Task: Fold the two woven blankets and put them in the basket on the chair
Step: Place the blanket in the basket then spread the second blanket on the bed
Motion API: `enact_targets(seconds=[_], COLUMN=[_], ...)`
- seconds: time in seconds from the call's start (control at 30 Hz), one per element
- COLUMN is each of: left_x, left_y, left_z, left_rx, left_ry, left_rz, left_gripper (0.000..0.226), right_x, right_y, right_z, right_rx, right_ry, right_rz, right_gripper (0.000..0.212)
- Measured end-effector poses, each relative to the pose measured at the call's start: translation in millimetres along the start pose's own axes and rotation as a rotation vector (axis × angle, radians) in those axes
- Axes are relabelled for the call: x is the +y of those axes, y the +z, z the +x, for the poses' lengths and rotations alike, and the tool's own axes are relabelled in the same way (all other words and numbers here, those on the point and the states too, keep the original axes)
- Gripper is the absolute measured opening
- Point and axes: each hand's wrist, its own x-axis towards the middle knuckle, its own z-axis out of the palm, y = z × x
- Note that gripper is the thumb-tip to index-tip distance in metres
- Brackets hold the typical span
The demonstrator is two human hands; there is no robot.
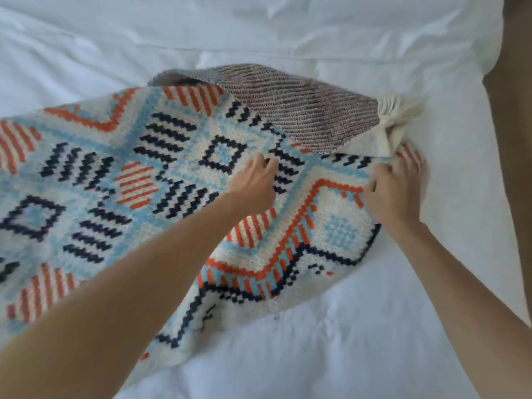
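Two hands on one blanket, that's what I'm reading off the head view. The patterned blanket (129, 174) lies spread across the white bed (359, 341), running from the left edge of my picture to just right of centre: cream ground, pale blue, orange and navy stepped diamonds and stripes. Its near edge drapes towards me in soft waves, not flat.

Now the left hand (253, 185) reaches in over the middle of the cloth, fingers (266, 164) curled down and narrow, tips pinching the weave right by a navy zigzag. Over to the right hand (394, 194), sitting at the blanket's right-hand edge: its fingers are curled round a bunch of that edge, back of the hand towards me, with the outer fingertips down against the sheet.

Beyond both hands I see a brown-grey panel (302, 110) of ribbed weave lying turned over on top of the patterned face, curving up at its far side. At its right end hangs a cream tassel (400, 116), just beside the right hand. I cannot tell whether that panel is this blanket's underside folded back or a separate cloth.

Down the right edge of the frame runs a plain brown strip (515, 110), too blurred for me to identify
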Motion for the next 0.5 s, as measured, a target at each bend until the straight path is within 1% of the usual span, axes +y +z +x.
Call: enact_targets(seconds=[0.07,0.1,0.13,0.17,0.2,0.23,0.3,0.33,0.37,0.43,0.5], left_x=[9,14,18,23,27,30,33,35,36,40,43], left_y=[31,45,57,68,77,84,90,90,89,86,82], left_z=[-29,-42,-55,-67,-76,-83,-91,-92,-93,-93,-93], left_rx=[-0.063,-0.08,-0.089,-0.097,-0.105,-0.11,-0.093,-0.072,-0.048,-0.021,-0.021], left_ry=[0.017,0.032,0.053,0.073,0.085,0.086,0.064,0.05,0.041,0.04,0.028], left_rz=[-0.023,-0.03,-0.03,-0.016,0.012,0.047,0.078,0.058,0.021,-0.048,-0.111], left_gripper=[0.039,0.038,0.038,0.038,0.04,0.044,0.056,0.06,0.064,0.069,0.071], right_x=[9,15,21,25,28,27,16,5,-7,-34,-57], right_y=[9,13,18,21,26,29,38,41,43,46,46], right_z=[-24,-34,-40,-45,-48,-51,-59,-62,-64,-64,-61], right_rx=[0.065,0.067,0.036,-0.036,-0.145,-0.257,-0.399,-0.423,-0.429,-0.384,-0.33], right_ry=[0.093,0.193,0.317,0.437,0.503,0.465,0.187,0.078,0.025,-0.024,-0.105], right_rz=[0.033,0.077,0.136,0.214,0.296,0.354,0.337,0.319,0.325,0.332,0.23], right_gripper=[0.008,0.011,0.02,0.032,0.045,0.056,0.071,0.075,0.077,0.071,0.06])
